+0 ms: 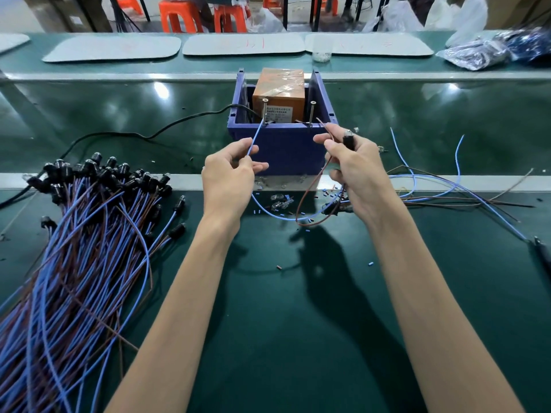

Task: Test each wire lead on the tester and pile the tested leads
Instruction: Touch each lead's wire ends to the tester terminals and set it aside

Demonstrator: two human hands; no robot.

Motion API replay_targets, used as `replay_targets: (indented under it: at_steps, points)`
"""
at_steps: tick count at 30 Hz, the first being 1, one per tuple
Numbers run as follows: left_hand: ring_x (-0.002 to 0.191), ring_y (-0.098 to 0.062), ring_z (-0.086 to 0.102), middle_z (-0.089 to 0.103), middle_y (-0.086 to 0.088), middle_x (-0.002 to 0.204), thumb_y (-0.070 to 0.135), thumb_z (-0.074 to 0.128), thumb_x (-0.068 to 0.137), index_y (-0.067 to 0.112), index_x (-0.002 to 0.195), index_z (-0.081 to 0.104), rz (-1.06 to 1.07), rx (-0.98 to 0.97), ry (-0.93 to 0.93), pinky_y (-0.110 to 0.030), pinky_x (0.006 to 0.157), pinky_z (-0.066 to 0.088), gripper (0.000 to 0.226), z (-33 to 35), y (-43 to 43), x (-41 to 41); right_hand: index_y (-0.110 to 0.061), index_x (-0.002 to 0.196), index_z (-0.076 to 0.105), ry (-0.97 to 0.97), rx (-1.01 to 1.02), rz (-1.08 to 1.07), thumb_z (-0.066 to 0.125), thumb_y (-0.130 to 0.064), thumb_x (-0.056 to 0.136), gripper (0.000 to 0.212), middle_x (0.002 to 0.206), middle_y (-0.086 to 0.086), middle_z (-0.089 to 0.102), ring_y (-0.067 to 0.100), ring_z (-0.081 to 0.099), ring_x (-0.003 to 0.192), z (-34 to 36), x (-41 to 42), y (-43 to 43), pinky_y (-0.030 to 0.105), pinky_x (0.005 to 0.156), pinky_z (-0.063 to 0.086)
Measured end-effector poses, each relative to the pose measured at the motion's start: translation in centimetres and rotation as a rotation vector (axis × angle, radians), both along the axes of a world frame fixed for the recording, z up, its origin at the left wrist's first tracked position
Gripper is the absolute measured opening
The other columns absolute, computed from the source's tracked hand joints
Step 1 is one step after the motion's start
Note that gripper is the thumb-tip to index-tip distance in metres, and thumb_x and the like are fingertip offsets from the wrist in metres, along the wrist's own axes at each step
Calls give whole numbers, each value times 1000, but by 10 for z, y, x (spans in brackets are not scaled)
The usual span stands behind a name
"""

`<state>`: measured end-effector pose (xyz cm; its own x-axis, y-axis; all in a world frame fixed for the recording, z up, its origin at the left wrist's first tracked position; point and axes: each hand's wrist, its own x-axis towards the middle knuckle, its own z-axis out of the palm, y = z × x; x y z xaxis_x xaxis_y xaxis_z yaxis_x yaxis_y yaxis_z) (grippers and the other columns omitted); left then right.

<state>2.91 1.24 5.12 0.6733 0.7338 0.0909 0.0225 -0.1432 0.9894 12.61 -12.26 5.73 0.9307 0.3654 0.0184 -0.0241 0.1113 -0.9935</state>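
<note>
Head view | my left grip point(229, 171) pinches blue wire point(256, 138) onto tester point(280, 147) left screw point(264, 110) | right grip point(354, 168) clasps brown wire point(323, 125) near right screw point(312, 113), to close circuit | pile point(89, 219) left of tester

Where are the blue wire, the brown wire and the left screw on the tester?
blue wire point(256, 138): head view, its straight upper stretch.
brown wire point(323, 127): head view, its free upper end.
left screw point(264, 110): head view, the middle of its shaft.
</note>
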Motion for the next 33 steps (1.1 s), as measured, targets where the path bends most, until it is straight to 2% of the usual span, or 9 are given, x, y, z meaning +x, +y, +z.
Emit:
replay_targets:
  at_steps: [5,12,17,33]
  points:
    - [62,2,66,64,8,93,-6,41,95,16,110,62,-18,5,-12,-12,70,51,34,1,1,1,-15,122,58,26,19,29,46,1,95,34,89,-8,66,7,36,64,-1,-1,2,13,43,28]
    - [61,6,63,64,6,96,-6,39,96,15,111,62,-39,52,3,-8,61,44,34,0,2,1,-21,109,62,29,44,38,42,8,92,39,90,-5,66,8,35,63,1,1,-1,13,41,26]
    - [60,9,60,63,8,95,-6,39,96,14,113,61,-46,65,9,-7,55,43,35,-1,1,0,-20,108,64,38,49,35,42,9,90,41,88,-6,66,8,34,62,1,2,-3,12,40,26]
    - [58,7,59,64,8,93,-7,38,95,18,106,61,-68,101,28,-7,59,43,35,0,0,-1,-18,107,65,38,45,45,40,11,88,43,82,-8,67,5,32,54,0,3,-4,13,40,26]
